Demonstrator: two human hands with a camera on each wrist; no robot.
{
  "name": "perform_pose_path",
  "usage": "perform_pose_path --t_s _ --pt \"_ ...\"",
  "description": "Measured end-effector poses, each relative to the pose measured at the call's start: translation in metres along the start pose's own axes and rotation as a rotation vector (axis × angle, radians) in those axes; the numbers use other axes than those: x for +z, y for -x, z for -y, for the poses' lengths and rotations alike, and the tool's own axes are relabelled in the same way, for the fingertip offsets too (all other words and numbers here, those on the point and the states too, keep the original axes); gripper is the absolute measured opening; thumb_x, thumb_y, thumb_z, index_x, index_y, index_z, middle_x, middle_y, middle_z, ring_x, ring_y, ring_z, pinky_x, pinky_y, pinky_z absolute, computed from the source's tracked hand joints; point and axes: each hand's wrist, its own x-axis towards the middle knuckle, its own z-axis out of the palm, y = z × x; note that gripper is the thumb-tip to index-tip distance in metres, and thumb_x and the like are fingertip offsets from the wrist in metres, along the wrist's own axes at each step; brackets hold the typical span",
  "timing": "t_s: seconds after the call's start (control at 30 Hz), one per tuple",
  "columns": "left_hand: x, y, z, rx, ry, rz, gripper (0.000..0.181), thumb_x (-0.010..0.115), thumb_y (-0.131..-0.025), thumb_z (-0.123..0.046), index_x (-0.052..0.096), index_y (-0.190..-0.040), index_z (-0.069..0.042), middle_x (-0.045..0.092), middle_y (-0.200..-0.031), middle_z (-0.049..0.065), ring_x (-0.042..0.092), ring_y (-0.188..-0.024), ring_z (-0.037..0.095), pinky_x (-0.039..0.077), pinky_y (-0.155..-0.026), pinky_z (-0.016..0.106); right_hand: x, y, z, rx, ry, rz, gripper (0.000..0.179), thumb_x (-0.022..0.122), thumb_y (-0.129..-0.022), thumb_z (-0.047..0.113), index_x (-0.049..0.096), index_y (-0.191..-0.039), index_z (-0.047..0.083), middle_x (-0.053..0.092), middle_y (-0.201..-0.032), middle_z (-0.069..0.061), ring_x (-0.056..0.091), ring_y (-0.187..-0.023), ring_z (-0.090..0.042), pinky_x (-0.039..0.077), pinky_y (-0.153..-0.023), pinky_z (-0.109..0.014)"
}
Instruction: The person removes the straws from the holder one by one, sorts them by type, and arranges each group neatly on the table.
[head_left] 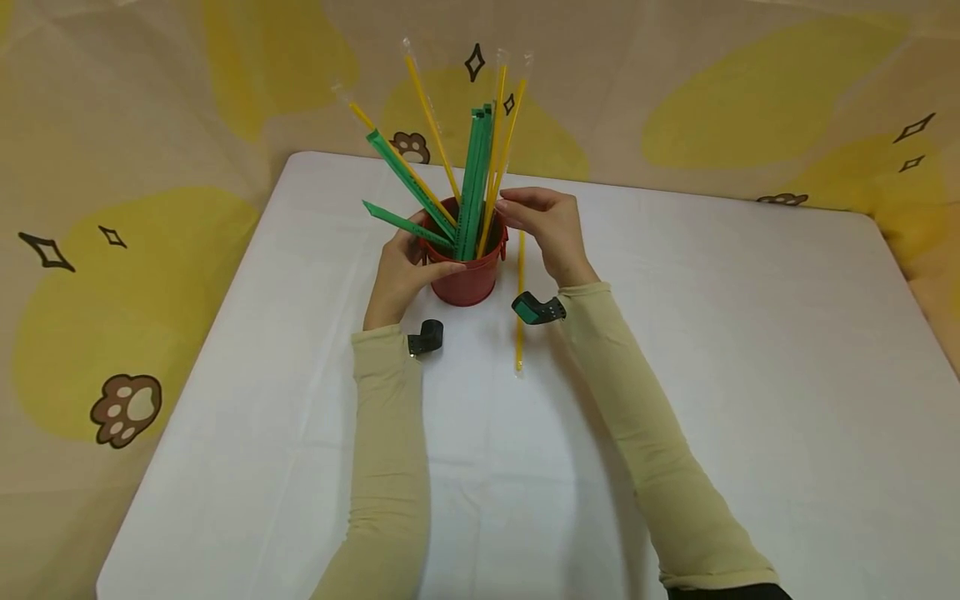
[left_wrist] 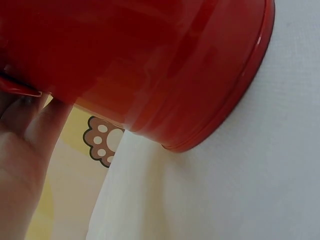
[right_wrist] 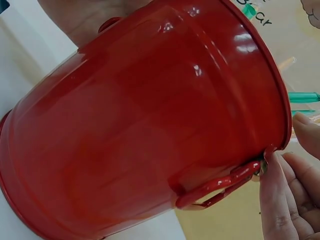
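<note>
A red metal bucket stands on the table, holding several green paper-wrapped straws and several yellow drinking straws in clear wrappers. My left hand grips the bucket from the left, thumb across the front near the rim and fingers round the side. At the right rim, my right hand pinches one yellow straw between thumb and fingertips; the exact contact is partly hidden. In the right wrist view, the right fingers are beside the rim and the red side handle.
One more wrapped yellow straw lies on the white tabletop, partly under the right wrist. Each wrist wears a small black camera. Behind the table hangs a patterned cloth with paw prints and yellow patches.
</note>
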Motion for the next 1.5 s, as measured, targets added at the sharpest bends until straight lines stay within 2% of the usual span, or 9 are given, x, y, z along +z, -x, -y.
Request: perform_pose_path --t_s 0.07,0.17,0.27,0.47,0.9,1.17,1.5 --pt "0.0 0.0 0.0 -0.008 -0.005 -0.002 0.071 0.079 -0.075 -0.005 0.048 -0.138 -0.01 0.057 -0.127 0.009 0.049 -0.098 0.019 0.041 -0.08 0.027 0.002 -0.001 0.001 -0.005 -0.004 -0.002 0.024 0.073 -0.081 0.004 0.068 -0.1 -0.01 0.069 -0.089 -0.011 0.068 -0.081 -0.019 0.054 -0.082 -0.033" --pt "0.0 0.0 -0.001 -0.018 0.007 0.0 0.071 0.078 -0.075 -0.004 0.047 -0.138 -0.01 0.056 -0.13 0.008 0.051 -0.108 0.018 0.043 -0.092 0.029 0.003 -0.001 0.002 -0.013 -0.001 -0.007 0.023 0.073 -0.081 0.004 0.068 -0.099 -0.01 0.069 -0.088 -0.01 0.068 -0.081 -0.018 0.054 -0.082 -0.033" --pt "0.0 0.0 -0.001 -0.025 0.016 0.002 0.071 0.078 -0.075 -0.003 0.047 -0.139 -0.009 0.054 -0.133 0.008 0.05 -0.118 0.019 0.04 -0.101 0.033 0.005 -0.002 0.003 -0.016 0.009 -0.013 0.023 0.073 -0.081 0.004 0.068 -0.098 -0.009 0.069 -0.087 -0.01 0.068 -0.081 -0.018 0.054 -0.082 -0.032" --pt "0.0 0.0 -0.002 -0.018 0.036 0.006 0.072 0.079 -0.074 -0.002 0.046 -0.139 -0.008 0.053 -0.133 0.009 0.048 -0.123 0.019 0.037 -0.105 0.033 0.009 -0.002 0.004 -0.03 0.032 -0.019 0.021 0.073 -0.081 0.003 0.068 -0.098 -0.008 0.068 -0.085 -0.007 0.066 -0.081 -0.017 0.054 -0.082 -0.032" --pt "-0.001 0.0 -0.002 -0.036 0.018 0.004 0.073 0.079 -0.074 -0.005 0.046 -0.139 -0.01 0.054 -0.133 0.008 0.049 -0.119 0.019 0.04 -0.101 0.031 0.011 -0.003 0.003 -0.06 0.058 -0.04 0.01 0.072 -0.081 0.001 0.07 -0.09 -0.003 0.067 -0.079 -0.004 0.063 -0.074 -0.015 0.055 -0.075 -0.028" --pt "-0.001 -0.001 -0.001 0.005 0.001 0.008 0.069 0.077 -0.076 -0.003 0.048 -0.138 -0.009 0.056 -0.128 0.009 0.048 -0.101 0.019 0.04 -0.082 0.028 0.011 -0.005 0.002 -0.084 0.07 -0.04 0.008 0.071 -0.082 0.001 0.069 -0.088 -0.004 0.066 -0.077 -0.004 0.063 -0.072 -0.015 0.055 -0.075 -0.029" --pt "0.0 -0.002 -0.003 -0.02 0.013 0.006 0.072 0.079 -0.075 -0.003 0.047 -0.139 -0.009 0.055 -0.13 0.01 0.049 -0.103 0.019 0.041 -0.085 0.027 0.008 -0.004 0.003 -0.11 0.059 -0.052 0.01 0.071 -0.082 0.001 0.069 -0.089 -0.006 0.067 -0.077 -0.005 0.064 -0.072 -0.016 0.055 -0.077 -0.029"
